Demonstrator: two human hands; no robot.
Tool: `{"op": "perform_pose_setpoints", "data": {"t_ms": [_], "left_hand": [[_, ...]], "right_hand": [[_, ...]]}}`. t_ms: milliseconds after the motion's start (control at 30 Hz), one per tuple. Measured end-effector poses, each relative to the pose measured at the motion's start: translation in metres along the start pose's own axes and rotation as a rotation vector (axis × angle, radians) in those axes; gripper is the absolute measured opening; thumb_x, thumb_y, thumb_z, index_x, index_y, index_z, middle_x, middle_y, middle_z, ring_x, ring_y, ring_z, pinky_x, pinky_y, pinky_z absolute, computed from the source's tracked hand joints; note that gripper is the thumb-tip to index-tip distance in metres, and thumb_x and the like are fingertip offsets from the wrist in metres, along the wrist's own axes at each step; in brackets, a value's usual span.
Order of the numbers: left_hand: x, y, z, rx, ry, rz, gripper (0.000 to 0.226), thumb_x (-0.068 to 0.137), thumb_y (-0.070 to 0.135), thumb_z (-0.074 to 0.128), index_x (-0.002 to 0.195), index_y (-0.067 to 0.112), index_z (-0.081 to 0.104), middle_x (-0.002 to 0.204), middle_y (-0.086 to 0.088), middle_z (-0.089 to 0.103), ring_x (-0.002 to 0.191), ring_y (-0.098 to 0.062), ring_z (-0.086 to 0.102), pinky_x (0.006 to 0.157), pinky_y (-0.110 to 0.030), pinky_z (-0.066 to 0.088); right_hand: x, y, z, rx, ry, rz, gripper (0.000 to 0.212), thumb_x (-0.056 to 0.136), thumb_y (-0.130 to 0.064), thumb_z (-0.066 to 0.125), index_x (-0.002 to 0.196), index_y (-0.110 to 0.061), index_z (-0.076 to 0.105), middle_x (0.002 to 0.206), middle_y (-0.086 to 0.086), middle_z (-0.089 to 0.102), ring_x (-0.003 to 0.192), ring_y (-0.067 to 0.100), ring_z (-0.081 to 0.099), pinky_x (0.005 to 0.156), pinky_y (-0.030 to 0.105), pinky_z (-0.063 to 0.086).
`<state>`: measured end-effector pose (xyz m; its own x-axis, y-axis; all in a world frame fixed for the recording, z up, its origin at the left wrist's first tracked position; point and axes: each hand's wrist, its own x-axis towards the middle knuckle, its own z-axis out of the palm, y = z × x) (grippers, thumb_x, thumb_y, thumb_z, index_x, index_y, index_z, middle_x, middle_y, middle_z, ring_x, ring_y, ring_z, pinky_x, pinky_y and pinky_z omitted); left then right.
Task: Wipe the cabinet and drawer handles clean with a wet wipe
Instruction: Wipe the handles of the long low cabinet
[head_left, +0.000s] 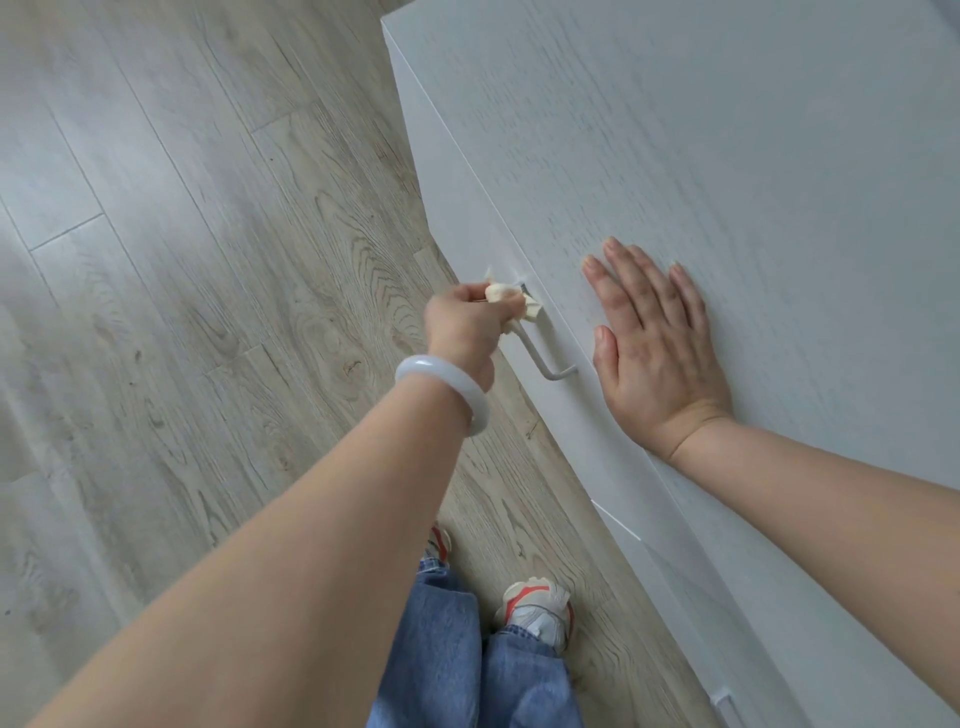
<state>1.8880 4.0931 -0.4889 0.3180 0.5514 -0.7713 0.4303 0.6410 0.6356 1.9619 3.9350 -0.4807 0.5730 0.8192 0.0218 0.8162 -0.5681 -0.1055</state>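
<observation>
A white cabinet (727, 156) with a wood-grain top fills the right side. A thin metal bar handle (545, 364) sticks out from its drawer front. My left hand (467, 327), with a pale bangle on the wrist, grips a crumpled cream wet wipe (506, 296) wrapped around the far end of that handle. The near end of the handle is bare. My right hand (654, 343) rests flat, fingers straight, on the cabinet top just beside the handle.
Grey wood-plank floor (182, 260) spreads to the left. My jeans and two white-and-red shoes (540, 608) stand close to the cabinet front. Another small handle (722, 699) shows lower on the cabinet front near the bottom edge.
</observation>
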Motion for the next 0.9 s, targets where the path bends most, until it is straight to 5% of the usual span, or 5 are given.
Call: {"op": "perform_pose_setpoints", "data": {"t_ms": [100, 267, 433, 600, 900], "left_hand": [[-0.024, -0.028, 0.004, 0.012, -0.079, -0.099, 0.017, 0.078, -0.004, 0.073, 0.075, 0.010, 0.063, 0.061, 0.002, 0.067, 0.067, -0.016, 0.060, 0.082, -0.030, 0.052], [-0.017, -0.029, 0.003, 0.083, -0.093, -0.069, 0.019, 0.075, -0.001, 0.077, 0.073, 0.008, 0.060, 0.075, -0.011, 0.066, 0.074, -0.024, 0.064, 0.082, -0.038, 0.054], [0.007, 0.004, -0.001, 0.196, -0.017, 0.107, 0.019, 0.077, 0.009, 0.078, 0.092, 0.009, 0.068, 0.079, 0.001, 0.069, 0.065, -0.005, 0.065, 0.057, -0.014, 0.051], [-0.022, -0.040, 0.006, 0.189, -0.143, -0.085, 0.017, 0.080, 0.008, 0.076, 0.095, 0.003, 0.070, 0.082, -0.007, 0.071, 0.079, -0.018, 0.068, 0.082, -0.031, 0.056], [0.004, 0.000, 0.003, 0.115, 0.008, -0.027, 0.015, 0.076, 0.004, 0.078, 0.082, 0.011, 0.066, 0.088, -0.007, 0.072, 0.091, -0.023, 0.070, 0.076, -0.031, 0.057]], "right_hand": [[0.000, -0.001, 0.000, 0.005, 0.009, 0.007, 0.056, 0.094, -0.026, 0.029, 0.149, -0.015, 0.028, 0.157, 0.003, 0.023, 0.145, 0.020, 0.020, 0.117, 0.047, 0.015], [0.002, -0.003, 0.000, 0.016, 0.015, 0.002, 0.056, 0.094, -0.026, 0.029, 0.149, -0.016, 0.028, 0.157, 0.003, 0.023, 0.145, 0.019, 0.020, 0.117, 0.047, 0.015], [-0.001, 0.001, 0.000, 0.007, 0.003, -0.001, 0.056, 0.095, -0.027, 0.028, 0.149, -0.016, 0.027, 0.158, 0.003, 0.022, 0.145, 0.019, 0.019, 0.117, 0.047, 0.014], [0.001, -0.001, 0.000, 0.002, 0.010, 0.008, 0.056, 0.095, -0.027, 0.028, 0.149, -0.016, 0.027, 0.157, 0.003, 0.022, 0.145, 0.019, 0.019, 0.118, 0.046, 0.014], [0.000, 0.001, 0.001, 0.023, 0.019, -0.002, 0.056, 0.093, -0.026, 0.030, 0.149, -0.015, 0.029, 0.157, 0.003, 0.024, 0.145, 0.020, 0.021, 0.117, 0.047, 0.014]]}}
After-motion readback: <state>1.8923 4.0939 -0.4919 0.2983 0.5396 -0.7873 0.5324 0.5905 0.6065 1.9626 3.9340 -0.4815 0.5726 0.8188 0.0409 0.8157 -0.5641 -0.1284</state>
